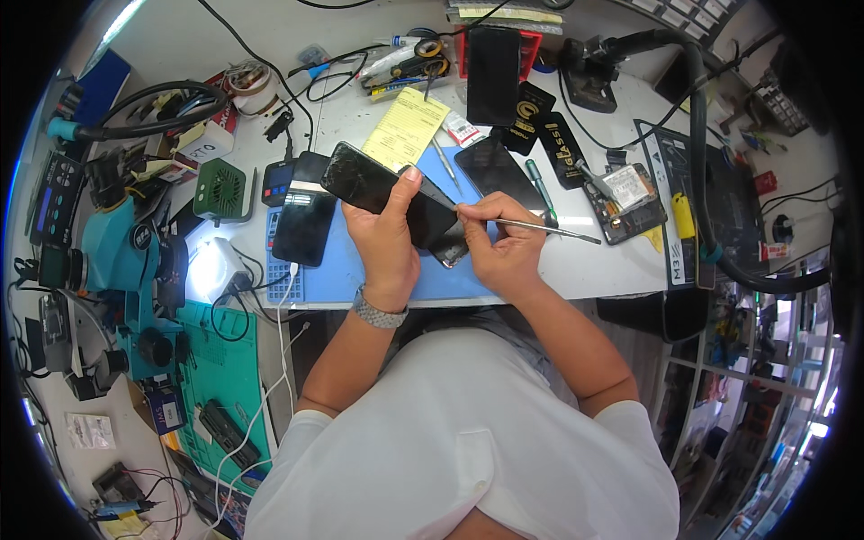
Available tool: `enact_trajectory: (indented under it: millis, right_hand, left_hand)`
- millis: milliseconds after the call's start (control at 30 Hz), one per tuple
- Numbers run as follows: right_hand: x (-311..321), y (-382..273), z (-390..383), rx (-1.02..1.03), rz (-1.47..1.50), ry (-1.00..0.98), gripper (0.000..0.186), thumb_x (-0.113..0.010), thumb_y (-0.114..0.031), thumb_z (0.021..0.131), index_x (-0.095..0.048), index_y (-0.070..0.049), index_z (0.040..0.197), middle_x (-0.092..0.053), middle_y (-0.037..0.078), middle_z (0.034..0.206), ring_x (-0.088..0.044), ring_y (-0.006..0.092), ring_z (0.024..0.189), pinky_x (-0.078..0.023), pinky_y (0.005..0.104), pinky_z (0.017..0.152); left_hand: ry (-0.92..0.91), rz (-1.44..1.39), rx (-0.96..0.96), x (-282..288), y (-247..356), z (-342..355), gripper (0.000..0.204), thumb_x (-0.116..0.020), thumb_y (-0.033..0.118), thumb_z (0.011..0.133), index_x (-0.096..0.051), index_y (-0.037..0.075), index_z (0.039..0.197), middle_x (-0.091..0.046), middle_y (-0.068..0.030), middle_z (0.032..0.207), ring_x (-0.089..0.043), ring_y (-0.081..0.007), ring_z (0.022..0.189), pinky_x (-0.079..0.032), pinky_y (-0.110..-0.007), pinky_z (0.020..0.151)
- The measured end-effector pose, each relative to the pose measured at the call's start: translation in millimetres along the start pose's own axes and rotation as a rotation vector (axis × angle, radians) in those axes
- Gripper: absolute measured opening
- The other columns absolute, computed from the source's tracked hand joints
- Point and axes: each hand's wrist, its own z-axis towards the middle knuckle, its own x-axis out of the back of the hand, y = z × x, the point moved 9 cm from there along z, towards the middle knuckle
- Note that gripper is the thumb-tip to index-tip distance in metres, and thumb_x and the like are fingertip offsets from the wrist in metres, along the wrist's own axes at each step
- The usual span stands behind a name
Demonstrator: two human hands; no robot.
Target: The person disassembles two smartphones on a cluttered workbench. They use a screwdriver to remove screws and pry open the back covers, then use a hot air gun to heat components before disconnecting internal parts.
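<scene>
A cracked black phone (364,184) rests tilted in my left hand (387,229), whose thumb presses near its edge. My right hand (504,243) grips a thin metal tool (562,232), its tip at the edge of that phone. Below them lies a blue mat (346,279). Left of my hands is another black phone (297,234); behind my right hand, a dark phone (481,166) lies beside a green-handled tool (538,184). A yellow paper pad (405,126) sits behind the held phone, and an opened device (612,216) lies to the right.
A teal microscope (135,270), lit white lamp (216,270), green speaker-like box (220,193) and green mat (211,369) fill the left. A phone (493,76) stands in a red holder at the back. A black hose arm (697,162) arches on the right, with shelving (747,396) below.
</scene>
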Motion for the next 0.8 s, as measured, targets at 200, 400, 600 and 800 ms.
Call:
enact_trajectory:
  millis: [200, 400, 600, 800]
  right_hand:
    - [-3.6, -21.3, -1.7, 0.072, 0.160, 0.095, 0.013, -0.074, 0.012, 0.093, -0.074, 0.002, 0.102, -0.076, 0.011, 0.090, -0.070, 0.0114, 0.076, -0.051, 0.0244, 0.060]
    - [-3.4, -31.8, -9.0, 0.046, 0.304, 0.149, 0.017, -0.073, 0.012, 0.095, -0.066, 0.005, 0.110, -0.078, 0.018, 0.097, -0.074, 0.0142, 0.081, -0.056, 0.0237, 0.061]
    - [-3.1, -35.0, -9.4, 0.106, 0.270, 0.119, 0.020, -0.073, 0.014, 0.094, -0.063, 0.005, 0.109, -0.077, 0.019, 0.095, -0.074, 0.0151, 0.081, -0.057, 0.0241, 0.061]
    - [-0.1, -36.5, -9.0, 0.113, 0.143, 0.140, 0.019, -0.074, 0.015, 0.091, -0.068, 0.002, 0.104, -0.078, 0.018, 0.094, -0.076, 0.0162, 0.079, -0.057, 0.0253, 0.062]
  left_hand:
    - [0.013, -0.114, 0.213, 1.7, -15.1, -6.3, 0.035, -0.075, 0.020, 0.101, -0.061, 0.003, 0.127, -0.071, -0.0070, 0.113, -0.072, -0.0159, 0.101, -0.060, -0.031, 0.088]
    - [-0.031, -0.220, 0.346, -9.5, -22.7, -11.9, 0.039, -0.070, 0.033, 0.105, -0.061, 0.004, 0.129, -0.071, -0.0069, 0.115, -0.072, -0.0172, 0.102, -0.061, -0.034, 0.087]
    - [-0.030, -0.227, 0.345, -8.3, -23.3, -10.8, 0.038, -0.069, 0.033, 0.105, -0.061, 0.005, 0.129, -0.072, -0.0063, 0.116, -0.072, -0.0165, 0.103, -0.061, -0.034, 0.087]
    - [0.013, -0.249, 0.284, -6.8, -25.0, -8.0, 0.035, -0.069, 0.029, 0.104, -0.062, 0.004, 0.128, -0.072, -0.0064, 0.114, -0.073, -0.0166, 0.102, -0.062, -0.034, 0.085]
